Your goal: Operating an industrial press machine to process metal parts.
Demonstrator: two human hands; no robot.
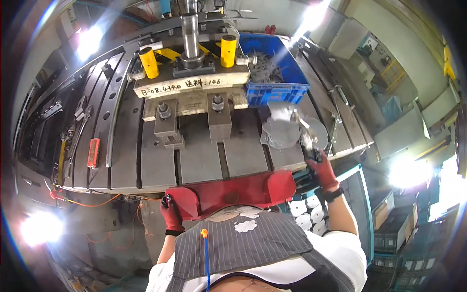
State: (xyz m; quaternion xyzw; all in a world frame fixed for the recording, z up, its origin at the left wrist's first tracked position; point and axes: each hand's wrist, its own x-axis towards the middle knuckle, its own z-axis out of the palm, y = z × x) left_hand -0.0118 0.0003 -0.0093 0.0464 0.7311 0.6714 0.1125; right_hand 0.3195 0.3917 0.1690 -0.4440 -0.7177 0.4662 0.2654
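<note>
Hand, left (171,216): red-gloved, fingers curled at the left end of a red panel (232,193); grip, cannot tell.
Discs (311,214), pale, holed: several, below the surface (245,158); perhaps finished pieces.
Hand, right (321,169): partly closed at a shiny metal piece (306,138), over the surface's right side; hold unclear.
Flat grey pieces (279,134): beside it; seemingly work left.
Die block (192,85): clamped; setup apparently done.
Blue bin (277,90): scrap inside, suggesting work under way.
</note>
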